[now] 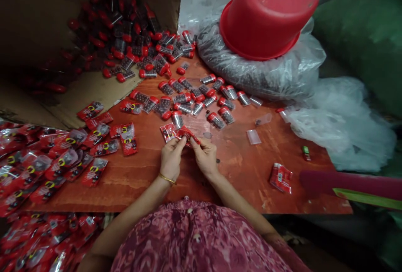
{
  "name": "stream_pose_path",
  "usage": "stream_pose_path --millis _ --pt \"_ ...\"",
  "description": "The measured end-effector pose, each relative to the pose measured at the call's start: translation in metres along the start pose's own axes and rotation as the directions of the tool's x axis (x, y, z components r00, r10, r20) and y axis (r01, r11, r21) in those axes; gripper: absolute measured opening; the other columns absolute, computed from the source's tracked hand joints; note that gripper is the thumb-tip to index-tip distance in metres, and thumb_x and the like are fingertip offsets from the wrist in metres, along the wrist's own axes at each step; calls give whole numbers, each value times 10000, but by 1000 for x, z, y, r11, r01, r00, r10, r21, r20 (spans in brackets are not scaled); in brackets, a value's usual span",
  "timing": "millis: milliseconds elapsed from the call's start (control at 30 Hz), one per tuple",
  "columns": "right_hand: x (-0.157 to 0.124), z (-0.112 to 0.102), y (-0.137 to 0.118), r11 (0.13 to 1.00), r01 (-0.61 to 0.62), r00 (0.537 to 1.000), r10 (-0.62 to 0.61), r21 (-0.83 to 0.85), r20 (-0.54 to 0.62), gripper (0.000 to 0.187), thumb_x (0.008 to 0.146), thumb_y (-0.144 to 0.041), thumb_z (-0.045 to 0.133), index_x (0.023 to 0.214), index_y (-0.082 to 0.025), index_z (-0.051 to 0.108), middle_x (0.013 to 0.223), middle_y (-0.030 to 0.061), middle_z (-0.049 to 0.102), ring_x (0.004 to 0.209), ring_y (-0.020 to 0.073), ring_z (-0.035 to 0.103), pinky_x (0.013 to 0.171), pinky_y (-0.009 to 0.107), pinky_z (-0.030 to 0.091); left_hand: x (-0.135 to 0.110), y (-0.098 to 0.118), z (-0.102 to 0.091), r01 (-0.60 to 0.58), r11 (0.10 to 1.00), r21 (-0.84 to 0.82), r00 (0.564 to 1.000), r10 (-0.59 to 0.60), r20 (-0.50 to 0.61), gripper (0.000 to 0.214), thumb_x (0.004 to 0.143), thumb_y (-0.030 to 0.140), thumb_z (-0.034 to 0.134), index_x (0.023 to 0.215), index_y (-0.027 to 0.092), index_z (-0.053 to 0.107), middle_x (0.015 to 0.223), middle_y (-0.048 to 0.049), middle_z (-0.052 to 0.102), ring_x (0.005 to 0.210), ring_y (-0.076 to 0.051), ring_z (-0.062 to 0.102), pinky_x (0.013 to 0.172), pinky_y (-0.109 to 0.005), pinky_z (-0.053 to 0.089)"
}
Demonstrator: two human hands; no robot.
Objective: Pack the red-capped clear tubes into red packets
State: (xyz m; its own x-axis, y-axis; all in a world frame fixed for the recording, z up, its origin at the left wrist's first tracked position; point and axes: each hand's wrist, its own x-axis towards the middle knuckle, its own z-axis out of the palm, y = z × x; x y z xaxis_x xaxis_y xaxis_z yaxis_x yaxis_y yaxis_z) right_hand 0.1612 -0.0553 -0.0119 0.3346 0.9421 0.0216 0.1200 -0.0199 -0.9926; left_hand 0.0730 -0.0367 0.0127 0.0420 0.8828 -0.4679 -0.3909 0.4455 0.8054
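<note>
Both my hands meet over the middle of a reddish wooden table (238, 167). My left hand (171, 156) and my right hand (205, 156) pinch the same small red packet (187, 133) between their fingertips. A second red packet (168, 131) lies just left of it on the table. Right behind the packets lie several small clear vials with red caps (188, 96), filled with dark beads. A gold bangle sits on my left wrist.
An open cardboard box (94, 24) at the back left spills more red-capped vials. Filled red packets (47, 163) pile at the left and below the table edge. A red bucket (266, 12) sits upside down on a plastic bag of dark beads (251, 71). Loose packets (280, 177) lie right.
</note>
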Motion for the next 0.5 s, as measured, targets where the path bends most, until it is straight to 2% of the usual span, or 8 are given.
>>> stream_pose_path --millis 67,133,167,233,333,400,433,500 --pt "5 -7 -1 992 67 997 -62 -103 49 371 838 -408 436 654 -170 653 602 8 620 585 138 540 577 257 435 2 9 -2 57 998 -38 998 -58 -22 333 500 396 777 623 140 602 605 27 627 576 -80 564 599 -206 441" --pt "17 -22 -1 935 178 984 -167 -306 61 413 873 -426 364 754 -171 666 712 46 660 694 171 569 666 296 443 5 17 -5 98 994 -57 994 -101 -46 330 485 366 789 619 138 592 574 33 619 534 -70 557 553 -191 424" --pt "25 -32 0 869 225 973 -226 -440 52 395 871 -428 373 852 -165 667 817 75 676 785 197 574 735 329 435 7 20 -7 116 991 -70 991 -120 -54 325 485 352 793 626 140 591 564 36 618 518 -67 554 536 -185 418" --pt "43 -51 3 661 216 959 -280 -719 30 390 810 -420 501 1043 -129 617 1029 148 648 950 270 535 841 411 385 9 25 -9 153 983 -105 986 -159 -50 310 497 325 794 650 144 594 571 36 629 504 -64 558 519 -181 419" --pt "61 -71 13 417 123 979 -200 -900 41 416 788 -306 539 1142 -88 561 1149 208 593 986 322 508 829 455 368 11 28 -11 227 962 -149 974 -228 6 275 545 297 779 689 150 597 596 29 645 503 -69 569 523 -191 446" --pt "61 -77 20 408 126 985 -161 -904 64 361 812 -248 474 1110 -73 579 1085 207 623 931 306 535 793 439 393 10 29 -10 265 950 -164 964 -263 31 253 577 290 766 696 151 592 572 31 633 495 -73 570 515 -195 454" --pt "56 -79 22 456 142 984 -160 -878 76 346 820 -240 446 1087 -73 590 1033 195 642 895 288 551 773 420 410 10 29 -9 275 947 -168 961 -274 31 247 585 287 763 694 151 589 557 33 625 489 -75 569 505 -193 452" --pt "40 -81 22 634 176 982 -167 -753 89 327 829 -257 421 1045 -96 605 916 144 668 800 236 578 715 364 447 9 28 -8 282 945 -169 959 -282 24 244 584 278 767 690 150 588 546 33 620 479 -73 566 488 -187 447"
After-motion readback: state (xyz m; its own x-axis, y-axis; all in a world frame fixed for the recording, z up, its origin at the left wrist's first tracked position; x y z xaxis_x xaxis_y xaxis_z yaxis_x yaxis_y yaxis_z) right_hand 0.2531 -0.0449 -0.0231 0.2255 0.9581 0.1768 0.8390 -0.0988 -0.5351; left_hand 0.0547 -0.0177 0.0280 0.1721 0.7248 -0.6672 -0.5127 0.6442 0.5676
